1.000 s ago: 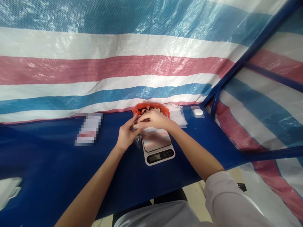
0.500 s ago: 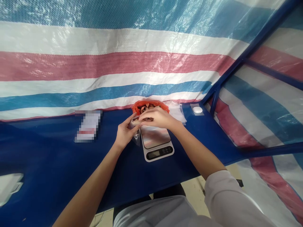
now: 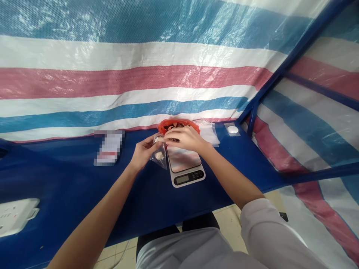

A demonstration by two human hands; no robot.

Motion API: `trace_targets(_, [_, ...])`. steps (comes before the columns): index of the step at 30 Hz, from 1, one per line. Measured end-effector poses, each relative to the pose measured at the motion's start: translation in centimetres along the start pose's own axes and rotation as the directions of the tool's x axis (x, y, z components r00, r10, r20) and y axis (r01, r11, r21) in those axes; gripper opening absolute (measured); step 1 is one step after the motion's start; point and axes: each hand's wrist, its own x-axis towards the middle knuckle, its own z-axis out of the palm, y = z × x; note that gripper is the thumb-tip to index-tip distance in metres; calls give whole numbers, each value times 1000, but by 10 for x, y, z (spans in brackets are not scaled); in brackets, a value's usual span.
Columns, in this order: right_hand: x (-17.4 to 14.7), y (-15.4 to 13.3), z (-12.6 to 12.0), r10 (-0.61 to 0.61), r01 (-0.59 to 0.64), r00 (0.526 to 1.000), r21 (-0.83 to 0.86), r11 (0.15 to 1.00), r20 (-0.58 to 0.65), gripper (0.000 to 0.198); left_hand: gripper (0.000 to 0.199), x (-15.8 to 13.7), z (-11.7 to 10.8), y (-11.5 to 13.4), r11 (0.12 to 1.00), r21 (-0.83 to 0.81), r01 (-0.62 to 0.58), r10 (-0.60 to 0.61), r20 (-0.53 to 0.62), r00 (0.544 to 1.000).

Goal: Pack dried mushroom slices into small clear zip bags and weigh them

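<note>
My left hand [image 3: 141, 152] is closed on the rim of a small clear plastic bag [image 3: 162, 163], which hangs to the left of the scale. A pale, cream-coloured lump [image 3: 159, 155] lies inside it. Over the bag's mouth, my right hand [image 3: 185, 138] has its fingers bent together; dark bits show under the palm, but what the fingertips hold is hidden. Just behind that hand sits an orange-red plastic bag [image 3: 165, 123] with brown, dried-looking pieces in it. Below the hands is a white digital kitchen scale [image 3: 185, 160], its display too small to read.
Clear plastic bags [image 3: 210, 133] lie right of the orange-red bag. A round white item in a clear packet [image 3: 232, 129] is farther right. A blurred-out object [image 3: 110, 147] and a white power strip [image 3: 19, 216] are on the blue table's left. Striped sheeting [image 3: 126, 82] hangs behind.
The pale lump now shows in the lower part of the clear bag, where none was seen before. My left hand has shifted slightly left; the right stays over the bag's mouth. The view has tilted a little.
</note>
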Motion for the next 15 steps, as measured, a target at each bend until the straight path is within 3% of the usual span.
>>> trace_targets(4, [-1, 2, 3, -4, 4, 1000, -74, 997, 1, 21, 71, 0, 1, 0, 1000, -19, 0, 1, 19, 1000])
trace_targets(8, [1, 3, 4, -35, 33, 999, -94, 995, -18, 24, 64, 8, -4, 3, 987, -159, -2, 5, 15, 1000])
trace_targets(15, [3, 3, 3, -84, 80, 996, -110, 991, -31, 29, 51, 31, -17, 16, 973, -89, 215, -200, 151, 968])
